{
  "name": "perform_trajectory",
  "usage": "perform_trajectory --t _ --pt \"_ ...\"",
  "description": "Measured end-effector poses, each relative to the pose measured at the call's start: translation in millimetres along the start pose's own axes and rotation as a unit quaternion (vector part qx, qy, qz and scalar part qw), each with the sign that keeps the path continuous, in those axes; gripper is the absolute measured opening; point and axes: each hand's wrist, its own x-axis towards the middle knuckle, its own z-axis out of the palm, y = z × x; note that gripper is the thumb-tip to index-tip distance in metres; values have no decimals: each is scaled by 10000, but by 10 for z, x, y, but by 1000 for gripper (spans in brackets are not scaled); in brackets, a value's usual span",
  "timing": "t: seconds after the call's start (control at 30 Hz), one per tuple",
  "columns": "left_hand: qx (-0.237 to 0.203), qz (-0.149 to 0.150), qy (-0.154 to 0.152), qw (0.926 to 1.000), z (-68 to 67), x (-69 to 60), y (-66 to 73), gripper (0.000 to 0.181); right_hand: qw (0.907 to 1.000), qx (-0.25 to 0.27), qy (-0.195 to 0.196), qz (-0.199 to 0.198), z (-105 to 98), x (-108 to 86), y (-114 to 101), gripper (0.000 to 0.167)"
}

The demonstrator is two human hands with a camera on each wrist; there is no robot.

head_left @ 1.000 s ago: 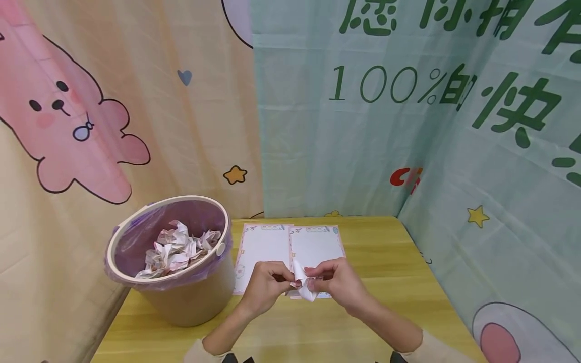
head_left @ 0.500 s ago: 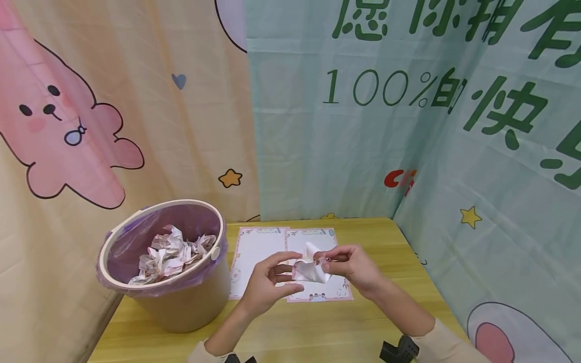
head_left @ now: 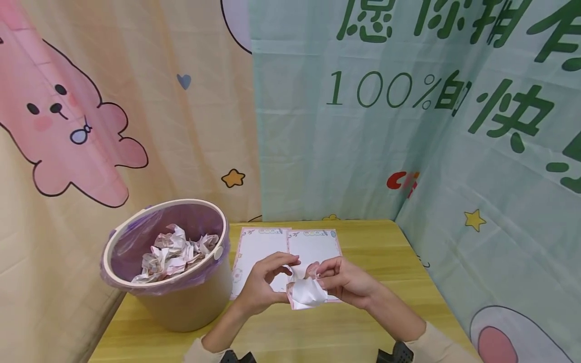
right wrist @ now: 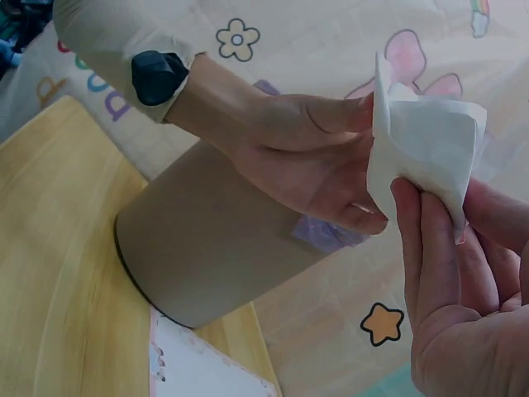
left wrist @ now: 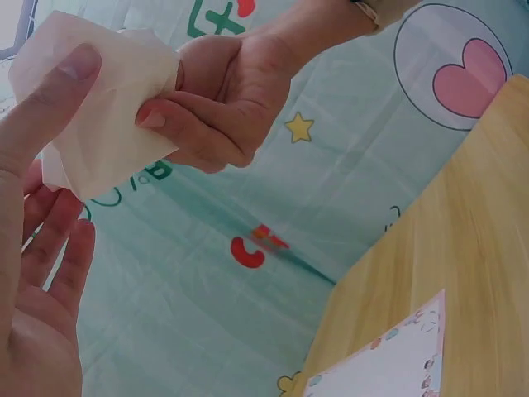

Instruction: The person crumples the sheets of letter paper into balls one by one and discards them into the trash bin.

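Observation:
A folded, creased white paper with a pink edge (head_left: 308, 294) is held between both hands above the table. The left hand (head_left: 262, 283) pinches its left side; in the left wrist view the thumb of the left hand (left wrist: 41, 273) lies flat on the paper (left wrist: 107, 107) with the fingers behind. The right hand (head_left: 351, 281) grips the right side with thumb and curled fingers, and the right wrist view shows the fingers of the right hand (right wrist: 471, 289) against the paper (right wrist: 426, 145). Behind the hands lie two flat sheets with printed borders (head_left: 260, 247), (head_left: 313, 244), partly covered by the hands.
A beige bin (head_left: 181, 310) with a purple liner stands at the left of the wooden table (head_left: 372, 252), holding several crumpled papers (head_left: 174, 254). Printed curtains (head_left: 317, 151) hang behind the table and along both sides.
The left fingers, spread apart half a second ago, now pinch the paper. It has opened from a narrow twisted shape to a wider one and come lower, with the right hand still gripping it.

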Motion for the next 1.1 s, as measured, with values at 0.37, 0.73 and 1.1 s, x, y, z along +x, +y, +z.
perform_trajectory --t 0.37,0.73,1.1 --pt "-365 244 -35 9990 40 -3 27 68 9994 30 21 331 12 32 33 36" --pt "-512 -282 -208 9981 100 6 88 44 9931 -597 531 861 17 1 7 27" --pt "656 -1393 450 9871 316 -71 76 21 9541 -2155 1951 724 112 -1 14 11"
